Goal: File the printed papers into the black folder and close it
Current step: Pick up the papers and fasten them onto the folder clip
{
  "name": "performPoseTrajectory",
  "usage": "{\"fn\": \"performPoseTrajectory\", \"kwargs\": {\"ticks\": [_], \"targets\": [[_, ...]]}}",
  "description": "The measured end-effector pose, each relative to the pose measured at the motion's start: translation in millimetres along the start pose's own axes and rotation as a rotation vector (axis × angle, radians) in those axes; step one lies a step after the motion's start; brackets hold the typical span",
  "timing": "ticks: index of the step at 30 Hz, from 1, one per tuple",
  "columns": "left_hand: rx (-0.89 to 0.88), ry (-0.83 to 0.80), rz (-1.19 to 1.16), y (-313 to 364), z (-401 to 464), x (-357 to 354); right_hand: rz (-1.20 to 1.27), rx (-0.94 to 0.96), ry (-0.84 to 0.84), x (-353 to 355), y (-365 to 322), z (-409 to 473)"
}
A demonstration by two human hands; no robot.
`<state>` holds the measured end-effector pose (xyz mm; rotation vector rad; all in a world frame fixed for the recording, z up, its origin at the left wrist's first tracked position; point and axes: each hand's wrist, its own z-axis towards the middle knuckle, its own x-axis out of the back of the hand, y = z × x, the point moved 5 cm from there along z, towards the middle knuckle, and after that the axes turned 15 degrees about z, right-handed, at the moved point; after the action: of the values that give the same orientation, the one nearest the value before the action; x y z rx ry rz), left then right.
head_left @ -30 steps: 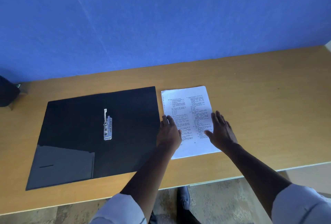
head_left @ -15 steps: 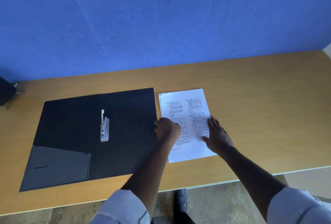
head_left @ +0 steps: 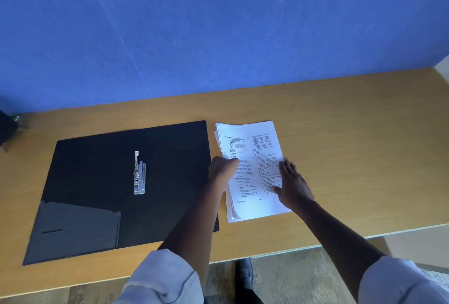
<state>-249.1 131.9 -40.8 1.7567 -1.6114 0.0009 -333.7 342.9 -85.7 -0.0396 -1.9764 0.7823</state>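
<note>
From the head view, the black folder (head_left: 126, 189) lay open and flat on the tabletop (head_left: 352, 157), its metal clip (head_left: 139, 173) standing near the middle and a pocket flap (head_left: 77, 226) at its near left corner. Just to the folder's right sat the papers (head_left: 252, 170), a loose stack of printed sheets whose left edges were fanned and slightly lifted. The left hand (head_left: 222, 170) had its fingers curled around that left edge, seemingly pinching the stack about halfway along its length, though the fingertips were hidden beneath the sheets. The right hand (head_left: 291, 187) lay flat on the right part of the top page, fingers straight and spread, pressing the stack down, not grasping it. Both sleeves were rolled back at the forearm, and a shoe (head_left: 244, 277) showed on the floor below the tabletop edge. The step in hand appeared to be gathering and picking up the papers; nothing had yet been filed, and the folder was still wide open, so the task stood near its start. The next move likely called for squaring the fanned edges, lifting the whole stack without letting sheets slide apart, carrying it left over the clip, and fixing it there before folding the cover shut. Whether the sheets were punched for the clip could not be told.
</note>
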Motion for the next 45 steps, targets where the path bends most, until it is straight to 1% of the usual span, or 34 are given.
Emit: {"fn": "performPoseTrajectory", "kwargs": {"ticks": [7, 10, 14, 17, 22, 25, 29, 32, 35, 37, 39, 42, 45], "targets": [[-0.014, -0.064, -0.165, -8, 6, -3, 0.009, 0.002, 0.010, 0, -1, -1], [0.002, -0.077, -0.246, -11, 7, -5, 0.009, 0.001, 0.010, 0, -1, -1], [0.034, -0.084, -0.292, -17, 8, -4, 0.016, -0.007, 0.004, -1, 0, -1], [-0.007, -0.067, -0.225, -19, 8, -2, 0.015, -0.007, 0.007, -1, 0, -1], [-0.124, 0.047, 0.086, -14, 2, 4, 0.026, -0.014, 0.013, -2, -1, -1], [-0.196, 0.080, 0.142, -11, -3, 7, 0.056, -0.017, 0.010, -2, 1, 1], [-0.273, 0.094, 0.141, -10, -10, 16, 0.195, -0.044, 0.067, 3, -1, 7], [-0.318, 0.067, 0.077, -11, -14, 29, 0.301, -0.053, 0.129, 10, -12, 10], [-0.356, 0.046, 0.054, -15, -17, 47, 0.384, -0.115, 0.143, 13, -24, 13], [-0.398, 0.041, 0.052, -17, -18, 61, 0.507, -0.146, 0.160, 15, -35, 14], [-0.449, 0.035, 0.030, -19, -21, 76, 0.682, -0.159, 0.179, 21, -50, 13], [-0.511, 0.044, -0.013, -27, -26, 99, 0.931, -0.136, 0.181, 29, -79, 12], [-0.542, 0.119, -0.038, -38, -27, 123, 1.007, -0.064, 0.185, 36, -110, 12]]}}
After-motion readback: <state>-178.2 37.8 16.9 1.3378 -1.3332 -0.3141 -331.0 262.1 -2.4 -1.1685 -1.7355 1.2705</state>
